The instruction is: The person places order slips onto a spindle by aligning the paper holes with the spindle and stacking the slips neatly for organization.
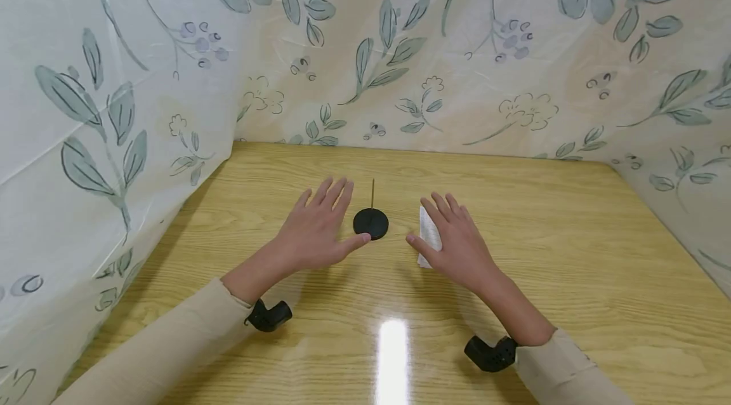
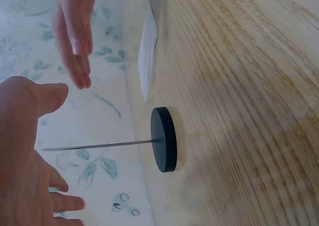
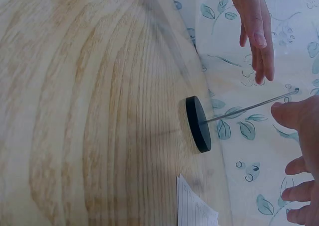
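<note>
A receipt spike, a thin upright metal rod on a round black base [image 1: 370, 225], stands on the table between the two hands. My left hand [image 1: 317, 227] hovers to its left with fingers spread, the thumb tip overlapping the base's near edge in the head view. To the right, my right hand [image 1: 459, 243] is held over a small stack of white paper slips [image 1: 427, 237], partly hiding it. Faint printed lines show on the top slip [image 3: 195, 206] in the right wrist view. Neither hand holds anything. No paper is on the rod [image 2: 99, 146].
The wooden table [image 1: 542, 233] is bordered at the back and sides by a hanging leaf-patterned cloth [image 1: 354, 43]. Black wrist cameras sit below the left wrist [image 1: 271, 315] and the right wrist [image 1: 491, 353]. A bright light reflection lies on the near tabletop.
</note>
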Action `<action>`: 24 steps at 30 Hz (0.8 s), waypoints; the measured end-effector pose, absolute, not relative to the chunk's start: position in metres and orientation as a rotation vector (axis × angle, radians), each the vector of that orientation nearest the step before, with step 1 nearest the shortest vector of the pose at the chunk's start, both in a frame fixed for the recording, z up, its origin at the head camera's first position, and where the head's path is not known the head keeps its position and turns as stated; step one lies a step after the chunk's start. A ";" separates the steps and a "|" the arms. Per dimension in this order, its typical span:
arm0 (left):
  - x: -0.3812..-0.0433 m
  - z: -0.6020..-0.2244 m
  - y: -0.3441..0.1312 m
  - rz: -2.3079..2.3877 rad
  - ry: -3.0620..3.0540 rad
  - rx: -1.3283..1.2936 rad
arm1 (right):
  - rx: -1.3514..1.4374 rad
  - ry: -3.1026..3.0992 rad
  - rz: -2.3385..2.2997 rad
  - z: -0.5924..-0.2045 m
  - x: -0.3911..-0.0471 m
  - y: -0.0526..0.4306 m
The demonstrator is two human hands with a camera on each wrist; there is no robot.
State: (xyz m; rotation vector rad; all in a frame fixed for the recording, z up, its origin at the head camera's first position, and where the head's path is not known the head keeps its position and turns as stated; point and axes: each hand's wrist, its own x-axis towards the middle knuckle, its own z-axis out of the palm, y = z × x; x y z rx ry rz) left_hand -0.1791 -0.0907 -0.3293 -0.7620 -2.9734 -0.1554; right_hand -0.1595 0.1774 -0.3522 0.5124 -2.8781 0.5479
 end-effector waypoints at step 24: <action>-0.176 -0.331 -0.077 -0.171 -3.125 -0.915 | 0.461 -2.874 0.575 -0.363 -0.157 0.194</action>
